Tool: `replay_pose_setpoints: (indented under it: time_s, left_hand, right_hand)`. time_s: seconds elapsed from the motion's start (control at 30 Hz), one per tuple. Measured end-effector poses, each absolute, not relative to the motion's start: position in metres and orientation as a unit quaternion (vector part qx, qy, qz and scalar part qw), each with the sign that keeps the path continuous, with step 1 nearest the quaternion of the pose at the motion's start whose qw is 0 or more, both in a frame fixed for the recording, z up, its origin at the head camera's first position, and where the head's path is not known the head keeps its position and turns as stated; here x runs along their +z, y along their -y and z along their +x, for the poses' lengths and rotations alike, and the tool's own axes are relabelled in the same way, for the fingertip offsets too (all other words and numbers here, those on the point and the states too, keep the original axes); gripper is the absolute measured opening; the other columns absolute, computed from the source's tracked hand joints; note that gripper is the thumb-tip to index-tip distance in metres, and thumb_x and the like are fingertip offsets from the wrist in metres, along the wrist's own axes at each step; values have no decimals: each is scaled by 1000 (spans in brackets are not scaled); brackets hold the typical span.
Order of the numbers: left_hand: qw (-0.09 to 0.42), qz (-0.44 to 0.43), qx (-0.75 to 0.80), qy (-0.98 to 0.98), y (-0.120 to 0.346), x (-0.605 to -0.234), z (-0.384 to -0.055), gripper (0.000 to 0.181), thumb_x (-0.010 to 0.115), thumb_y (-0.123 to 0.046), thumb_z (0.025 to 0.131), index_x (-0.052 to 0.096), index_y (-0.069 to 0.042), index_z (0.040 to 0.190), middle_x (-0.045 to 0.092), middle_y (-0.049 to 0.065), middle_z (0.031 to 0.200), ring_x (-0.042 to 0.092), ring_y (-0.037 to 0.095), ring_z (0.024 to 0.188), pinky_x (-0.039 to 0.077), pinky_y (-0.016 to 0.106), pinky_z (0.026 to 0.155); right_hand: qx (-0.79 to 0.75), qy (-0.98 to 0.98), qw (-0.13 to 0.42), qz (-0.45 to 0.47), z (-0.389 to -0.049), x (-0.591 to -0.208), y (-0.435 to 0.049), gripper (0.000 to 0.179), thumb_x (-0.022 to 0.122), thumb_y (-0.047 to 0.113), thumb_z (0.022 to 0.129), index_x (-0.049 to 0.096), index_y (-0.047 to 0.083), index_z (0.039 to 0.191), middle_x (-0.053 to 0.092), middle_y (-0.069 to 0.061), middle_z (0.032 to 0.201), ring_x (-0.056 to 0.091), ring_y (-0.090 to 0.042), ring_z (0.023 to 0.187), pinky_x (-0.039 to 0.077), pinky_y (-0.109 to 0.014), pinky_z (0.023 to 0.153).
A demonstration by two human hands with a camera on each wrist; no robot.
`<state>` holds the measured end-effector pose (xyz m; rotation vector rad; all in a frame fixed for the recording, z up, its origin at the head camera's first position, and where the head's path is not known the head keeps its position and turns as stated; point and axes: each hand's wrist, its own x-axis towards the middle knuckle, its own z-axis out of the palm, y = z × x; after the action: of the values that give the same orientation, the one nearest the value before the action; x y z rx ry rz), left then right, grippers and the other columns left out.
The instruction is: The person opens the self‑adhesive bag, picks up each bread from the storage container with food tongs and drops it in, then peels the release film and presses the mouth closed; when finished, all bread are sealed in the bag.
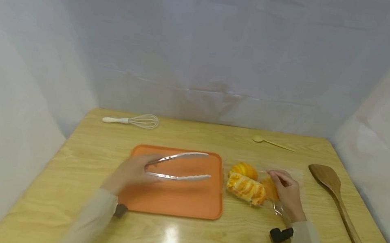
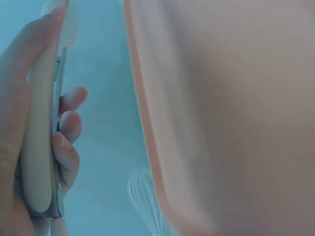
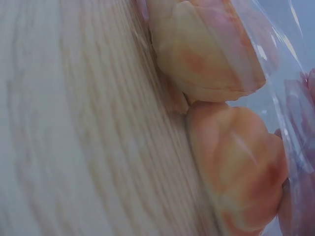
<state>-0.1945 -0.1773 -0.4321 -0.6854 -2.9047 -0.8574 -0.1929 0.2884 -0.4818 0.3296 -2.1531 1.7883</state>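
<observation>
My left hand [image 1: 129,173] grips a pair of metal tongs [image 1: 193,177] over the orange tray [image 1: 187,204]; their two arms stand spread apart, pointing right. In the left wrist view the thumb lies along the handle of the tongs [image 2: 39,132] and the fingers curl round the other side. Right of the tray, a clear plastic bag [image 3: 283,49] lies around several bread pieces: a braided loaf [image 1: 245,189], a rounded yellow roll [image 1: 243,169] and a browner piece [image 1: 269,188]. Thumb and fingertips of my right hand [image 1: 288,193] pinch the bag's film beside the browner piece.
A white-handled whisk [image 1: 130,120] lies at the back left of the wooden table [image 1: 58,202]. A small yellow spoon [image 1: 273,143] is at the back right. Along the right side stretches a long wooden spatula [image 1: 346,221]. Pale sheeting [image 1: 219,51] surrounds the back and sides.
</observation>
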Motion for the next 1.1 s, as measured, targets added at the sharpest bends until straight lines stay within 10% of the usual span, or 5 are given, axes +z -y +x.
replay_pose_setpoints:
  time_s: [0.2, 0.63, 0.93, 1.1]
  left_hand:
    - [35, -111, -279, 953, 222, -429, -176, 72, 77, -55, 76, 58, -18, 135, 68, 5, 92, 58, 19, 78, 48, 37, 70]
    - [98, 87, -334, 933, 290, -435, -138, 82, 71, -52, 84, 42, -5, 145, 66, 25, 112, 61, 20, 73, 46, 27, 58]
    - [68, 210, -353, 909, 312, -454, -127, 101, 70, -61, 80, 32, 2, 148, 58, 33, 124, 55, 50, 108, 45, 60, 90]
    - [58, 217, -343, 912, 319, -457, -123, 100, 72, -59, 79, 35, 6, 145, 60, 31, 115, 57, 48, 102, 46, 59, 86]
  right_hand:
    - [629, 753, 156, 109, -193, -484, -290, 25, 53, 0, 98, 61, -20, 111, 68, 20, 100, 60, 4, 95, 49, -7, 81]
    - [615, 769, 153, 89, -181, -460, -279, 31, 55, 5, 98, 59, -23, 110, 67, 22, 96, 59, 4, 93, 48, -6, 79]
    - [620, 766, 146, 90, -184, -467, -281, 28, 53, 0, 98, 58, -24, 111, 67, 23, 97, 59, 7, 94, 49, -6, 80]
    - [613, 771, 146, 92, -192, -481, -288, 27, 52, 0, 98, 60, -21, 113, 66, 25, 100, 59, 8, 96, 49, -6, 81]
